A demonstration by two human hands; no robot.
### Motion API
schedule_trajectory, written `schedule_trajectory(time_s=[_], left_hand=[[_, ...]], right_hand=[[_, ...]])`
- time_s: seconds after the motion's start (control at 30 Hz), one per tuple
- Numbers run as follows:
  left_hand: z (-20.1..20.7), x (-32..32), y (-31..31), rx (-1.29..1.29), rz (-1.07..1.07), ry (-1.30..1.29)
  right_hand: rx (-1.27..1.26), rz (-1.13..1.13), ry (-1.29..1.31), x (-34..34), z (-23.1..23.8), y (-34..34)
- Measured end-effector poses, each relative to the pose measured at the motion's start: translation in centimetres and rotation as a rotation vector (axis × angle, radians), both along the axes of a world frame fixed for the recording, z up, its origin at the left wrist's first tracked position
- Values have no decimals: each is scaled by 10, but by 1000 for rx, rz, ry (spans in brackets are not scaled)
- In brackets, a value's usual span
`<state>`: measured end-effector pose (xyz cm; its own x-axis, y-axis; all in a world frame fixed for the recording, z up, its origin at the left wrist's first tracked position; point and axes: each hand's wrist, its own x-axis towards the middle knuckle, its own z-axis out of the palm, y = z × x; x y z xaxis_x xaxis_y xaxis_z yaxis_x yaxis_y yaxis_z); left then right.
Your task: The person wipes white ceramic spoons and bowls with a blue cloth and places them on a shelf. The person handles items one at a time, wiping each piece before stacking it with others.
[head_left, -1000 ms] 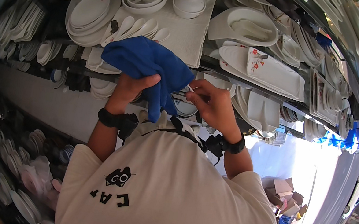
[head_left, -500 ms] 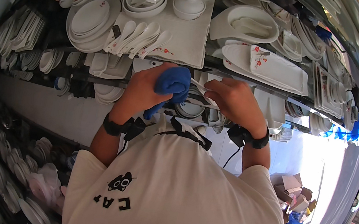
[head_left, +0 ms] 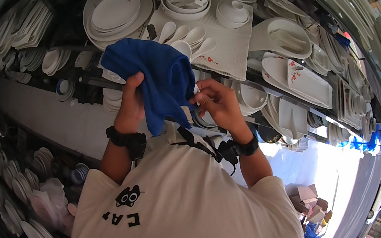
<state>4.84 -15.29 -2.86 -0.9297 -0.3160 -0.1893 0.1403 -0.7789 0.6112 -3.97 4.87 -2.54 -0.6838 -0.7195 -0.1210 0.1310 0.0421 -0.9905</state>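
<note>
The left hand (head_left: 134, 102) holds the blue cloth (head_left: 150, 74), its thumb against the near edge; its fingers are mostly hidden beneath, so how tightly they close cannot be told. Just right of it, the right hand (head_left: 218, 104) pinches a small white piece (head_left: 196, 90) between thumb and fingertips, at the cloth's right side. Beyond both hands, white spoons (head_left: 206, 46) lie on a pale placemat (head_left: 234, 55). Stacked plates (head_left: 116, 12) sit beyond the left hand; a flower-patterned tray (head_left: 314, 88) lies beyond and right of the right hand.
</note>
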Motion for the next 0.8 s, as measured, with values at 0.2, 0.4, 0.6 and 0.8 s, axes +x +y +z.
schedule_trajectory(time_s=[0.2, 0.4, 0.6, 0.8], left_hand=[[-28, -2, -46, -31, -69, -82], [-35, 5, -62, -69, -313, 166], [-19, 13, -69, -506, -478, 31], [-36, 14, -70, -755, -399, 16]], right_hand=[[-102, -176, 28, 15, 3, -32], [146, -143, 97, 27, 8, -63], [264, -112, 521, 39, 12, -79], [428, 184, 991, 31, 7, -71]])
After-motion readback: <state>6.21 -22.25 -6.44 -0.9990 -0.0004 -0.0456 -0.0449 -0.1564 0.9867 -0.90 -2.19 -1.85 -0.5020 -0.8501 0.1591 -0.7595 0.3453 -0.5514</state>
